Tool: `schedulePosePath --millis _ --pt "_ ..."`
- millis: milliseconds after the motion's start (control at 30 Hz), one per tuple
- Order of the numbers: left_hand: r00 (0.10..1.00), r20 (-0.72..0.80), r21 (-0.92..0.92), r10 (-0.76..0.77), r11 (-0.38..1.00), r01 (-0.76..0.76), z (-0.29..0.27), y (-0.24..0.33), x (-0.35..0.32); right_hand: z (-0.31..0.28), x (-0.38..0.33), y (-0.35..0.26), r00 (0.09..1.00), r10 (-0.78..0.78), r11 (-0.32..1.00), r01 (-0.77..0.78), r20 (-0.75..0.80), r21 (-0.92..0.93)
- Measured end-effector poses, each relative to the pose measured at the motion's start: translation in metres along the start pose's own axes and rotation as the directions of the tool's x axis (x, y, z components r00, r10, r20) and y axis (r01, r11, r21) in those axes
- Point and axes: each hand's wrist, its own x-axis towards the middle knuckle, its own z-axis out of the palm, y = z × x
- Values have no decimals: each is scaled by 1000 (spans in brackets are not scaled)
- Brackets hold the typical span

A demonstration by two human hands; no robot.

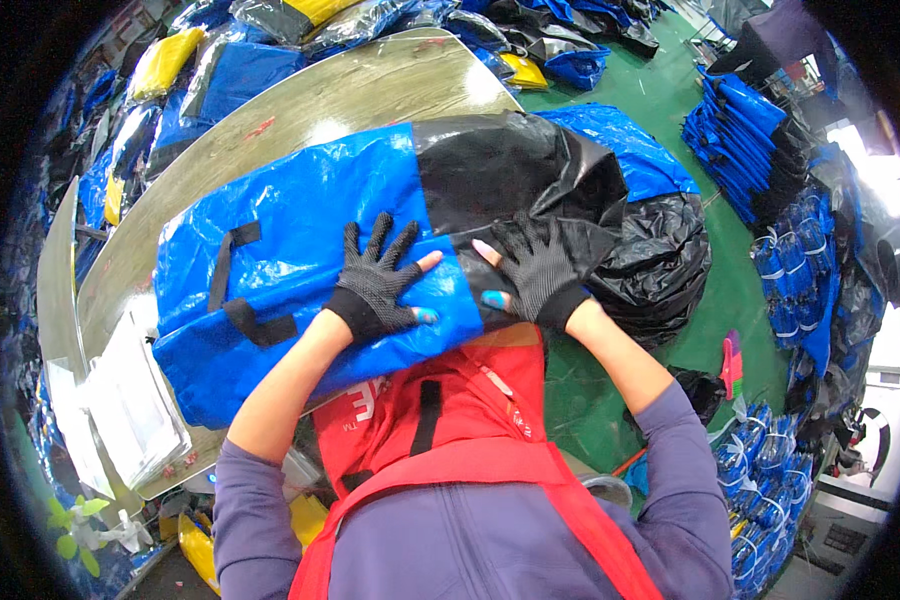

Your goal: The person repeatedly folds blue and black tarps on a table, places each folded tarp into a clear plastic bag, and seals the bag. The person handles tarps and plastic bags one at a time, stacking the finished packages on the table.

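Hands, left [378,275], right [540,268] (both gloved), flat on one blue-and-black bag [300,215]

A large, stuffed blue woven bag [310,250] with black strap handles and a black plastic end lies on its side, tilted across the centre of the frame.

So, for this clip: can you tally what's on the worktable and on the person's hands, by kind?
Stuffed blue-and-black bag under both hands: 1
Black mesh gloves, one on the left hand and one on the right hand: 2
Stack of clear flat sleeves at the table's near-left edge: 1
Total: 4
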Motion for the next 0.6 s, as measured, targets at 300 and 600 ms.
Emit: schedulePosePath --millis 300,600 --pt "941 301 -376 153 926 -30 -73 -7 42 22 -49 -19 973 -45 977 90 -227 191" --pt "939 -40 -57 341 938 -343 26 8 63 -71 122 66 959 99 995 -88 264 -53"
